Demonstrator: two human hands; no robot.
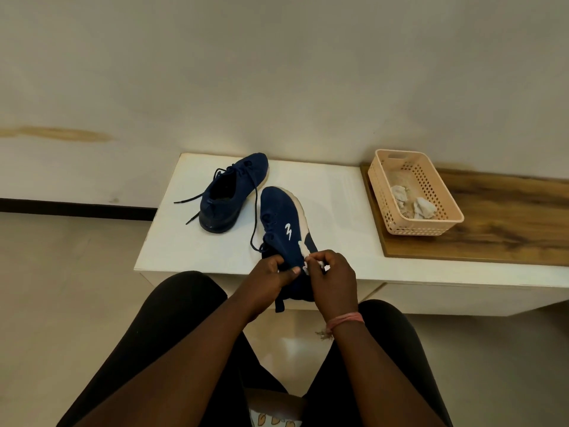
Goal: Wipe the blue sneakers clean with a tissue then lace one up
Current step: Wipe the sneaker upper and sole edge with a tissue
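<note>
- Sneaker (pixel 284 224), blue with a white sole and white side mark, lying on the white table (pixel 338 195) near its front edge, toe toward 12 o'clock, heel hanging over the edge at 6 o'clock.
- Left hand (pixel 271 277) curled round the heel collar from 9 o'clock, thumb pressed on the blue cloth.
- Right hand (pixel 334 277) at 3 o'clock of the heel, fingers pinched on a small white tissue (pixel 317 264) held against the back of the sole.
- Pink band (pixel 345 320) tied at the right wrist.
- Second sneaker (pixel 232 194) at 10 o'clock of the first, apart from it, laces loose and trailing over the tabletop.
- Peach basket (pixel 385 192) at 2 o'clock, set on a wooden board (pixel 508 223), with crumpled grey-white wads (pixel 423 206) inside.
- Black-clad knees at 6 o'clock, below the table edge.
</note>
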